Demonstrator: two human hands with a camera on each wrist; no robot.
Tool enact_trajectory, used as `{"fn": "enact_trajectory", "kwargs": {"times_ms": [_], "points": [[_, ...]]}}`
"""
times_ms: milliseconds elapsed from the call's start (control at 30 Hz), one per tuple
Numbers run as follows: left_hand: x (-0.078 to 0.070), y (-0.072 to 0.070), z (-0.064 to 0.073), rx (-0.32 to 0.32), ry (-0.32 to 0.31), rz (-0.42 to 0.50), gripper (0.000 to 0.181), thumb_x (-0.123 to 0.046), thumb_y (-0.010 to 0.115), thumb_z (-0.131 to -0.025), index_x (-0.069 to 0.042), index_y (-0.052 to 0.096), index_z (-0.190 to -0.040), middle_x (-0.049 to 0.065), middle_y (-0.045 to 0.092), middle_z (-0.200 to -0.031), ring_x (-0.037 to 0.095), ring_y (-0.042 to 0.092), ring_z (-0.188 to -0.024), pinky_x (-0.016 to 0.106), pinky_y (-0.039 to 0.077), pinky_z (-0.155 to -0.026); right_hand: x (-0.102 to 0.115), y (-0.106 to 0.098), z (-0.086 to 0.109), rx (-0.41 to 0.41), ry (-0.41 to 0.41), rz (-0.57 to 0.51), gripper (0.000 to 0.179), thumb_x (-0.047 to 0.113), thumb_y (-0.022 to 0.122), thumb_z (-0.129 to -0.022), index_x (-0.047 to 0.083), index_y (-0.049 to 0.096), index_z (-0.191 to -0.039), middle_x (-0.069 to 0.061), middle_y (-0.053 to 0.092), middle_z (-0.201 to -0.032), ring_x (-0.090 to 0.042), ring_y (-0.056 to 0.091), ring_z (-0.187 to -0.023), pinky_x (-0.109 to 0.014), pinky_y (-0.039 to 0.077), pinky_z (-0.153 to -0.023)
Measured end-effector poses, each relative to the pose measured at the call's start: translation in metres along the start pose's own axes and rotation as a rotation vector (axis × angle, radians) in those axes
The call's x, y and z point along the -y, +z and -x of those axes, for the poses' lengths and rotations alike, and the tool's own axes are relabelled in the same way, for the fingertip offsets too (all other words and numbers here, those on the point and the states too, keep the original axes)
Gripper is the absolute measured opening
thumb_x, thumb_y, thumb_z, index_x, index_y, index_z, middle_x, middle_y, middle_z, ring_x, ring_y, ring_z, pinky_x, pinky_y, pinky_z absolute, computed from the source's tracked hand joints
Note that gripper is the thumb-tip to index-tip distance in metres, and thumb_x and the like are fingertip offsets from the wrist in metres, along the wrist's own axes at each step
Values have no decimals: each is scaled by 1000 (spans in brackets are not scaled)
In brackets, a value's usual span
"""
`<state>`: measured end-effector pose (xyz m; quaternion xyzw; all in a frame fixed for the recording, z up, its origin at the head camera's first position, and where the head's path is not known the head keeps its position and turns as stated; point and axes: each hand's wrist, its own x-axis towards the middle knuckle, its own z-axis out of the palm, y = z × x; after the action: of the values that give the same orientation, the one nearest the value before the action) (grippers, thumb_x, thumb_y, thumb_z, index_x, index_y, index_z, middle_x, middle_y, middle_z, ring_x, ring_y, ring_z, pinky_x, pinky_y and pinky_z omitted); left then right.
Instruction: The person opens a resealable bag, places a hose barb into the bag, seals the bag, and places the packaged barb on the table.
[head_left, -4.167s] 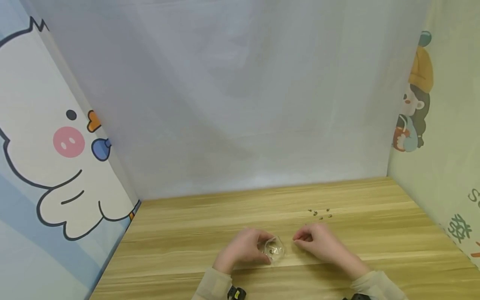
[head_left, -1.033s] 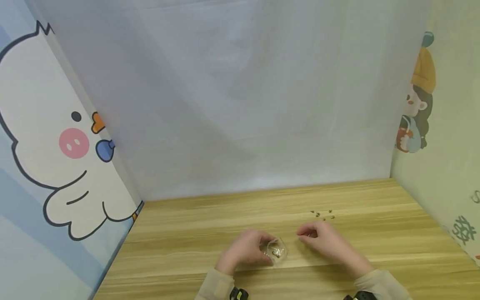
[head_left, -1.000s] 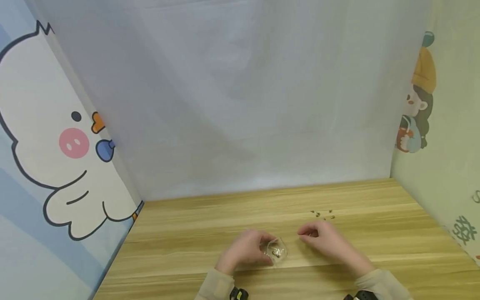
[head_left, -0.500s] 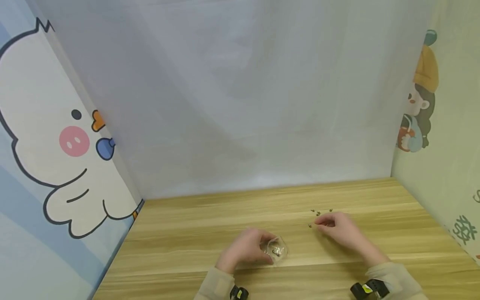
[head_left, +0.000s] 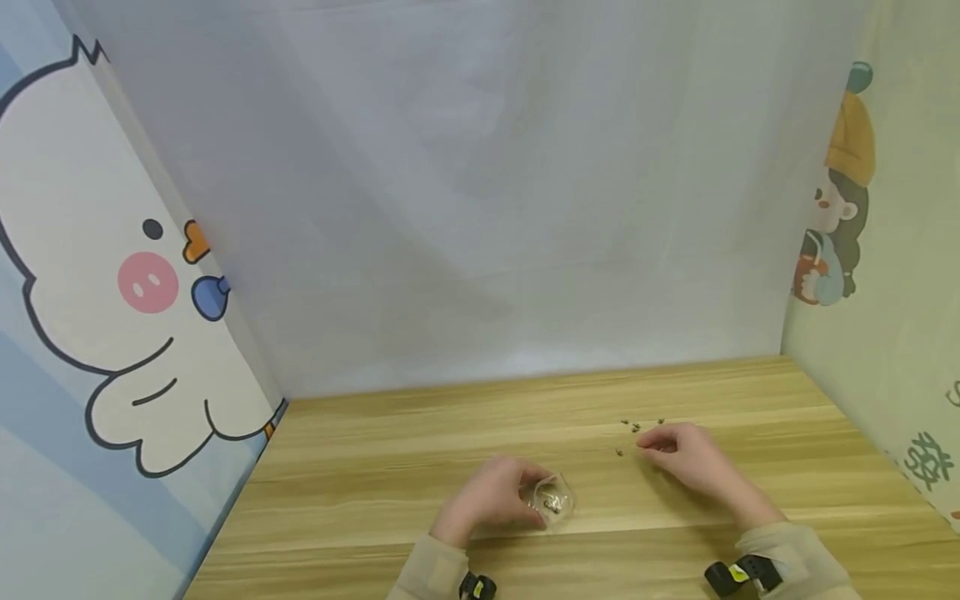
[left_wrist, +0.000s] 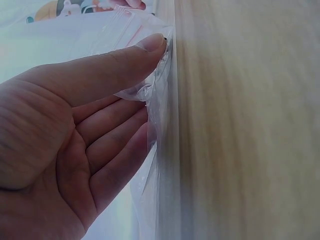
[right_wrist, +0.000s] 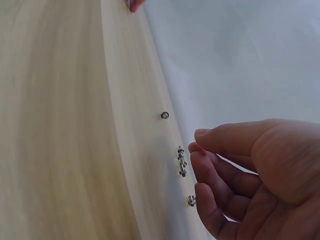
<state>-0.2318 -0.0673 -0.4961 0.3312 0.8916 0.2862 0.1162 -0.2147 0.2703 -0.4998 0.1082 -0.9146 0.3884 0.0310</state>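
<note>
My left hand [head_left: 491, 497] holds a clear plastic zip bag [left_wrist: 142, 90] by its side, thumb along the outer edge, in the left wrist view. The mouth of the bag gapes toward the right, and a few small dark metal pieces [head_left: 552, 505] lie inside it. My right hand [head_left: 692, 457] hovers low over the table, beside several small screws [head_left: 636, 427]. In the right wrist view its fingers are loosely curled, with thumb and index tips close together and nothing visible between them. A lone small screw [right_wrist: 165, 115] lies nearer the bag. Other screws may be hidden behind the right hand.
The wood-grain table [head_left: 420, 433] meets a pale curtain [head_left: 480, 208] at the back. Printed cloth panels stand at the left and right sides. A dark wrist camera [head_left: 723, 577] sits on the right sleeve, another on the left.
My right hand has moved right and farther from the bag, toward the screws, uncovering the lone one. The left hand and bag stay put. More metal pieces show in the bag than 4.2 s ago.
</note>
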Motion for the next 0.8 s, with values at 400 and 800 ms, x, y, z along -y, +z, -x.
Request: {"fn": "enact_trajectory", "kwargs": {"times_ms": [400, 800], "points": [[-2, 0, 1, 0, -13, -11, 62, -17, 99, -71, -13, 77, -129, -5, 77, -124, 0, 63, -99, 25, 51, -95, -21, -17, -7, -49, 54, 24, 15, 9, 78, -96, -2, 79, -107, -16, 78, -105, -26, 72, -92, -40, 58, -80], [-2, 1, 1, -4, -18, -17, 63, -18, 99, -71, -14, 77, -130, -5, 77, -125, 2, 64, -102, 26, 51, -97, -34, -23, -17, -55, 110, 58, 23, 7, 78, -94, -6, 75, -113, -15, 77, -101, -34, 73, -95, -54, 58, -87]]}}
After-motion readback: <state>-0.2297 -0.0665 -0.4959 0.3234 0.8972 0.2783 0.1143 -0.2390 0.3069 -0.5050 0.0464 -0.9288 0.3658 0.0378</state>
